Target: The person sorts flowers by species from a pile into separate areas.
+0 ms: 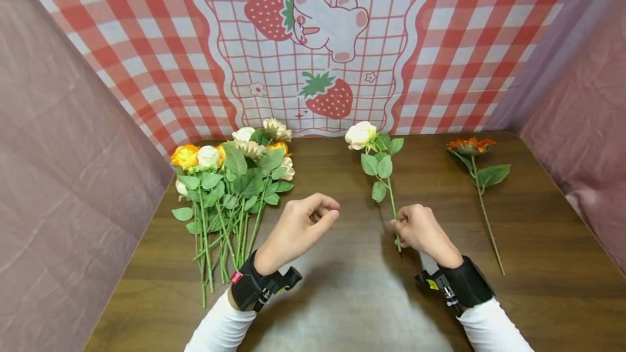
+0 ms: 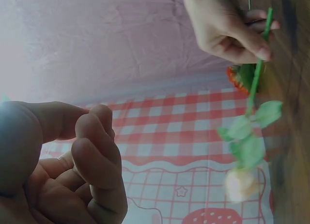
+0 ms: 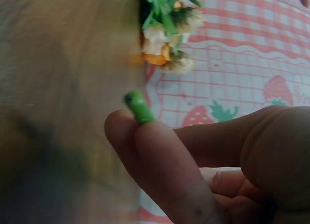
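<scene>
Far L, a bunch (image 1: 246, 181) is lying on the surface (image 1: 342, 308); that lot's prob. sorted, I'm guessing. Just beside it, the L hand (image 1: 297, 227) is hovering, fingers loosely bent, grasping nothing. R of centre, the R hand (image 1: 423, 232) is pinching a pale rose (image 1: 385, 166) near its lower end, so this one's looking mid-handling, approx. Far R, one orange flower (image 1: 490, 176) is lying alone, untouched, poss. the only one remaining.
</scene>
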Action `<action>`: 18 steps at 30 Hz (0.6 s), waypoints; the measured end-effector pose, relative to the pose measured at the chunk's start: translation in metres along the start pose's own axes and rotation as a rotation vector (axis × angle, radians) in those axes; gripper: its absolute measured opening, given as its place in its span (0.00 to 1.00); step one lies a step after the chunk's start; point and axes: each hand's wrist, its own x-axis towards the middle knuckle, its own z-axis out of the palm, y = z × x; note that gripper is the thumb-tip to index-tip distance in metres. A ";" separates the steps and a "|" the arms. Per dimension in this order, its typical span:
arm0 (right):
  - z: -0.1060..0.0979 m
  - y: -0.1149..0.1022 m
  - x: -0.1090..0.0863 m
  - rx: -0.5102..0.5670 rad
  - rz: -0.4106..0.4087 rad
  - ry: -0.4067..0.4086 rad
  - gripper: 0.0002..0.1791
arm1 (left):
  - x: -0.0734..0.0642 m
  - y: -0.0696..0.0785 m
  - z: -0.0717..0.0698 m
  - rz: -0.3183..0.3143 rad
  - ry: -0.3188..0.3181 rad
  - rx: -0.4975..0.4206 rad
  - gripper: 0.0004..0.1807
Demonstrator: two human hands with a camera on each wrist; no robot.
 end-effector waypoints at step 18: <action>0.026 0.005 0.002 -0.076 0.102 -0.144 0.19 | -0.005 -0.012 -0.003 0.008 -0.012 0.020 0.04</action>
